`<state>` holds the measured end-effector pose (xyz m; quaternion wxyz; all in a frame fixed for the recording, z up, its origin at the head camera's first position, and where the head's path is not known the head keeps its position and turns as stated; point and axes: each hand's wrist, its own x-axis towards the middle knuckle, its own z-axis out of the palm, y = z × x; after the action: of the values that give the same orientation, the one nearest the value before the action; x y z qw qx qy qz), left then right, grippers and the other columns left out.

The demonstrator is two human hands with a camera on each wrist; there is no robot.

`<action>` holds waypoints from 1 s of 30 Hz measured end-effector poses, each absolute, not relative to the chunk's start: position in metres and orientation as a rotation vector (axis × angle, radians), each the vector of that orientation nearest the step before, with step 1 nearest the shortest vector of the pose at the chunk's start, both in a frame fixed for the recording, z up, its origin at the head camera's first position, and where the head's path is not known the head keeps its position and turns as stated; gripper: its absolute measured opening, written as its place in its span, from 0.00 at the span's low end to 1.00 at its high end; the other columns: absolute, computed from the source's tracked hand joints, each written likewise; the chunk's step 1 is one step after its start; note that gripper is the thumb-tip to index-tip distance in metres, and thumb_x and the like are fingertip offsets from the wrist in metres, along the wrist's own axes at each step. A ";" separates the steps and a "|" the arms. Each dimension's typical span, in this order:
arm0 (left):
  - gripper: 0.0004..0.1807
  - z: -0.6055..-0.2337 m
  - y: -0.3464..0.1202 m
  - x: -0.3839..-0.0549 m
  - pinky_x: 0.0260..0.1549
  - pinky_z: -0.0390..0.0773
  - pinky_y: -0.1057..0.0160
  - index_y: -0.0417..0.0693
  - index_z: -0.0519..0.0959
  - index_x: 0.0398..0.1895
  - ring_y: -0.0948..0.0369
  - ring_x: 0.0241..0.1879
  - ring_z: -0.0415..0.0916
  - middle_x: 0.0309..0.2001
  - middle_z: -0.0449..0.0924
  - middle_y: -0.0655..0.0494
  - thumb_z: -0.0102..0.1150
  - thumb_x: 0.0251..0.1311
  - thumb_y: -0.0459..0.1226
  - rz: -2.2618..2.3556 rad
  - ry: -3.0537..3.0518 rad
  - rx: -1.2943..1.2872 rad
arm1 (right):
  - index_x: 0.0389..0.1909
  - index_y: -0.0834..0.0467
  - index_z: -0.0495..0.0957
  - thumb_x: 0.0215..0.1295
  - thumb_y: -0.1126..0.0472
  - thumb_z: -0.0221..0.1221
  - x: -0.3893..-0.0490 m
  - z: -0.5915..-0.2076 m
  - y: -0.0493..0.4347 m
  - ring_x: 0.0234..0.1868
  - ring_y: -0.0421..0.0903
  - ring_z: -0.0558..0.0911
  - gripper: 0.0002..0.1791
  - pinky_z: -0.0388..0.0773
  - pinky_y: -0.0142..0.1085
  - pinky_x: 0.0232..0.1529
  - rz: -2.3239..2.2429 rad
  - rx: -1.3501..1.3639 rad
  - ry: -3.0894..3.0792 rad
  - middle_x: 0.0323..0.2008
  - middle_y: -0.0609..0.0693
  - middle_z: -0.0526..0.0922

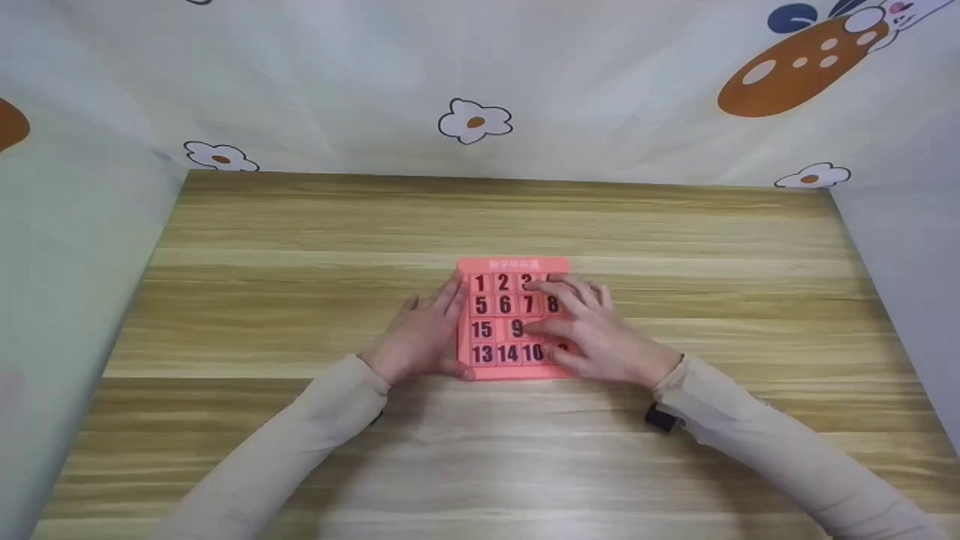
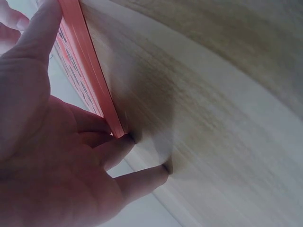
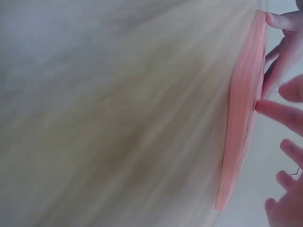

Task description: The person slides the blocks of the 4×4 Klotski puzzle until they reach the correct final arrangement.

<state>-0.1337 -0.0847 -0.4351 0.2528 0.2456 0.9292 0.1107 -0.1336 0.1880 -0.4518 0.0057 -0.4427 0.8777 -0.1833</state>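
Observation:
A pink sliding number puzzle lies flat on the wooden table, black numerals on its tiles. My left hand steadies its left side, fingers along the upper edge and thumb at the near corner. In the left wrist view, two fingertips reach down to the table beside the puzzle's side wall. My right hand spreads over the right part of the tiles, hiding several. One of its fingertips overlaps the 9 tile, which sits apart from the 15 tile. A right fingertip meets the top face in the right wrist view.
The wood-grain table extends around the puzzle on all sides. A pale cloth wall with flower and carrot prints rises behind it, with plain side walls left and right. A dark band shows at the right wrist.

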 end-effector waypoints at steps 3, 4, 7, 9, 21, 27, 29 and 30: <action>0.70 -0.436 -0.085 -0.134 0.67 0.46 0.38 0.36 0.35 0.75 0.46 0.73 0.37 0.75 0.26 0.42 0.70 0.43 0.60 0.305 2.525 0.661 | 0.60 0.50 0.78 0.66 0.50 0.57 -0.133 -0.451 0.186 0.70 0.63 0.53 0.22 0.53 0.63 0.61 -0.533 -1.409 2.683 0.73 0.57 0.54; 0.70 -0.437 -0.085 -0.134 0.67 0.46 0.38 0.36 0.35 0.75 0.45 0.73 0.37 0.75 0.26 0.42 0.70 0.43 0.60 0.304 2.525 0.661 | 0.61 0.50 0.76 0.66 0.50 0.57 -0.133 -0.451 0.187 0.70 0.63 0.52 0.23 0.53 0.63 0.61 -0.531 -1.424 2.667 0.73 0.57 0.53; 0.70 -0.437 -0.084 -0.135 0.67 0.45 0.39 0.36 0.35 0.75 0.45 0.73 0.36 0.75 0.25 0.43 0.69 0.43 0.61 0.297 2.518 0.657 | 0.59 0.48 0.79 0.64 0.51 0.58 -0.134 -0.450 0.191 0.70 0.63 0.53 0.21 0.53 0.63 0.61 -0.602 -1.471 2.631 0.74 0.55 0.53; 0.70 -0.437 -0.084 -0.135 0.67 0.45 0.39 0.36 0.34 0.75 0.46 0.73 0.36 0.75 0.25 0.43 0.69 0.43 0.61 0.295 2.516 0.656 | 0.52 0.48 0.83 0.62 0.54 0.60 -0.135 -0.449 0.195 0.70 0.62 0.54 0.17 0.53 0.63 0.61 -0.676 -1.521 2.593 0.73 0.54 0.56; 0.71 -0.437 -0.083 -0.136 0.67 0.44 0.39 0.37 0.34 0.75 0.47 0.74 0.36 0.75 0.25 0.43 0.70 0.42 0.61 0.288 2.520 0.651 | 0.48 0.50 0.85 0.61 0.56 0.61 -0.136 -0.449 0.202 0.70 0.61 0.53 0.15 0.51 0.63 0.62 -0.597 -1.458 2.677 0.71 0.54 0.58; 0.71 -0.438 -0.083 -0.136 0.67 0.46 0.38 0.36 0.34 0.75 0.47 0.74 0.35 0.75 0.25 0.43 0.70 0.42 0.61 0.291 2.517 0.656 | 0.46 0.52 0.85 0.61 0.59 0.60 -0.135 -0.451 0.203 0.68 0.60 0.57 0.13 0.54 0.59 0.61 -0.683 -1.499 2.699 0.69 0.56 0.61; 0.71 -0.438 -0.084 -0.136 0.67 0.46 0.38 0.36 0.34 0.75 0.47 0.74 0.35 0.75 0.25 0.43 0.70 0.42 0.61 0.293 2.519 0.654 | 0.44 0.52 0.85 0.60 0.59 0.60 -0.136 -0.451 0.205 0.68 0.60 0.57 0.13 0.54 0.59 0.61 -0.701 -1.501 2.722 0.69 0.57 0.62; 0.71 -0.438 -0.084 -0.136 0.67 0.46 0.38 0.36 0.34 0.75 0.47 0.74 0.35 0.75 0.25 0.42 0.70 0.42 0.61 0.292 2.520 0.654 | 0.44 0.53 0.85 0.60 0.59 0.60 -0.136 -0.451 0.207 0.68 0.60 0.57 0.12 0.54 0.59 0.61 -0.708 -1.500 2.732 0.69 0.57 0.62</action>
<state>-0.1360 -0.0839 -0.4375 0.2578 0.2413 0.9294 0.1078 -0.1360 0.2072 -0.4507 -0.0271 -0.4691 0.8544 -0.2216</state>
